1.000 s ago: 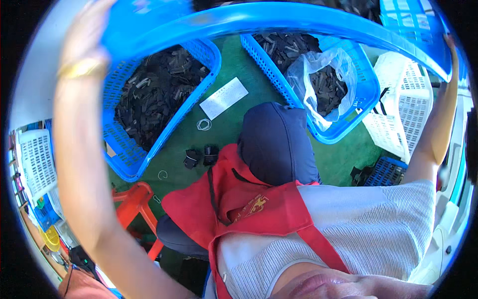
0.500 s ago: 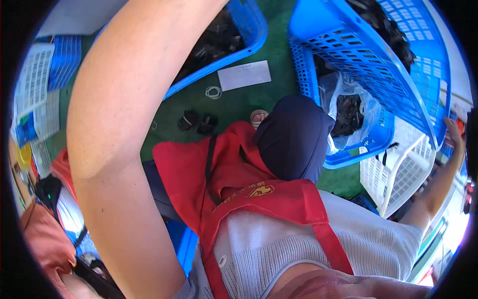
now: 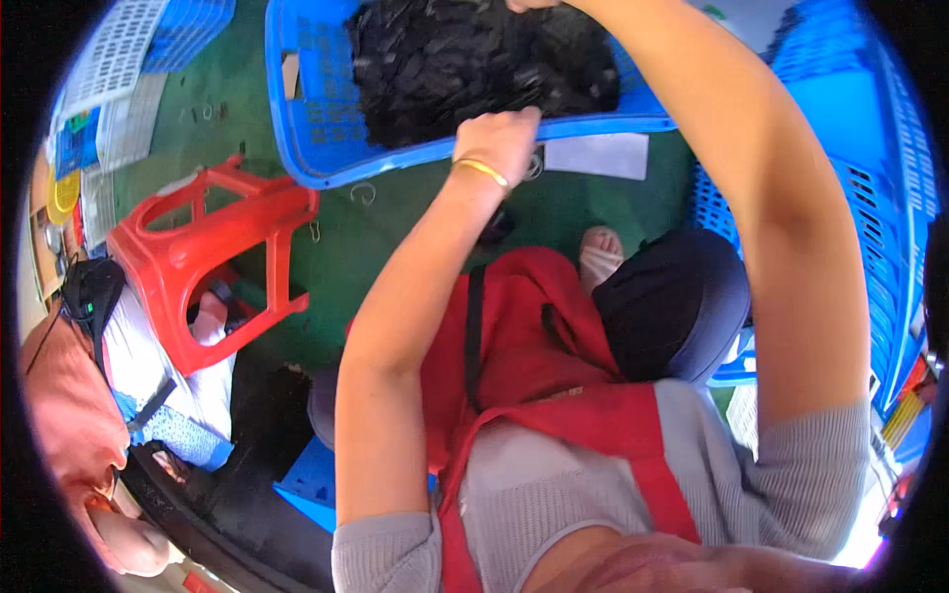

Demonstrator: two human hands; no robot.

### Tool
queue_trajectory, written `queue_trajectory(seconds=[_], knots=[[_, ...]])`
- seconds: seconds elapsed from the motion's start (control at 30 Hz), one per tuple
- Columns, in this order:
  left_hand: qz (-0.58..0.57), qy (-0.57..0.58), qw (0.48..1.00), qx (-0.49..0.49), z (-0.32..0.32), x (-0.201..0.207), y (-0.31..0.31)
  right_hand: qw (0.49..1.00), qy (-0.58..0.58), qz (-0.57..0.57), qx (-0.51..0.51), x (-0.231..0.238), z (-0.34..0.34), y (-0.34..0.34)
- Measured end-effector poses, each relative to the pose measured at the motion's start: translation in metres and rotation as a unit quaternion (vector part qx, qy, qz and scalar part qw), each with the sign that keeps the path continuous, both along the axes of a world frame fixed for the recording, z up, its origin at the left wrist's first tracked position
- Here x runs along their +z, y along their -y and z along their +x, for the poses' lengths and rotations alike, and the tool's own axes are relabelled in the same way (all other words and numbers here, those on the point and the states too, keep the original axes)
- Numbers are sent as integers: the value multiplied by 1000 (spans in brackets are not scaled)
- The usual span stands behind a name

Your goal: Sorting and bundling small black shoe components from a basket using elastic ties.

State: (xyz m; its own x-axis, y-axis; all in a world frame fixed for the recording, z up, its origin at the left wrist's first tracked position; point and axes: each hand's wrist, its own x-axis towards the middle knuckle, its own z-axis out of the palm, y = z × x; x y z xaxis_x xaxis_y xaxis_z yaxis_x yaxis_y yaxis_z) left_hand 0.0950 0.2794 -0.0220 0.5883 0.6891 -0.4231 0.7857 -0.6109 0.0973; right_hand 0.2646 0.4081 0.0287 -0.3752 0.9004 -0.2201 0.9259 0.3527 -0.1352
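A blue plastic basket (image 3: 425,156) full of black, flat-looking small pieces (image 3: 484,69) sits on the floor ahead of me. My left hand (image 3: 499,143), with a gold-coloured bangle at the wrist, is closed round its near rim. Across the basket reaches my right arm. Only a sliver of my right hand (image 3: 534,4) shows at the top edge, above the black pieces. Its fingers are mostly cut off, so I cannot see what they touch.
A red plastic stool (image 3: 213,259) is to the left. Larger blue baskets (image 3: 870,208) stand on the right, partly behind my right arm. A white card (image 3: 598,156) lies on the green floor beside the basket. At lower left, another person's arm (image 3: 124,544) shows.
My right hand has left the tilted blue basket on the right and swung over the filled basket. My left hand, out of view before, now grips its near rim. The view has shifted left.
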Motion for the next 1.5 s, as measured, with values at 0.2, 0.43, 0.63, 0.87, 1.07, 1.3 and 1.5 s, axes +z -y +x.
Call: queue_trajectory(seconds=[0.2,0.43,0.63,0.87,1.07,1.3,1.5], knots=[[-10,119,992,37,-34,-13,32,990,-102,-94,27,-153,-41,14],[-312,337,881,112,-69,-6,-43,968,-235,21,87,-227,-79,27],[-305,732,234,562,-131,-56,-135,960,-180,-197,89,-192,-56,30],[-198,697,166,669,-149,-99,-154,985,-105,135,-32,-217,-68,-5],[-241,708,222,626,-152,-105,-154,916,-304,-180,-191,-223,-39,-11],[-245,690,262,628,-141,-99,-154,784,-468,-212,-348,-222,-65,-23],[-239,665,316,633,-131,-98,-151,806,-369,-195,-420,-238,-94,-33]])
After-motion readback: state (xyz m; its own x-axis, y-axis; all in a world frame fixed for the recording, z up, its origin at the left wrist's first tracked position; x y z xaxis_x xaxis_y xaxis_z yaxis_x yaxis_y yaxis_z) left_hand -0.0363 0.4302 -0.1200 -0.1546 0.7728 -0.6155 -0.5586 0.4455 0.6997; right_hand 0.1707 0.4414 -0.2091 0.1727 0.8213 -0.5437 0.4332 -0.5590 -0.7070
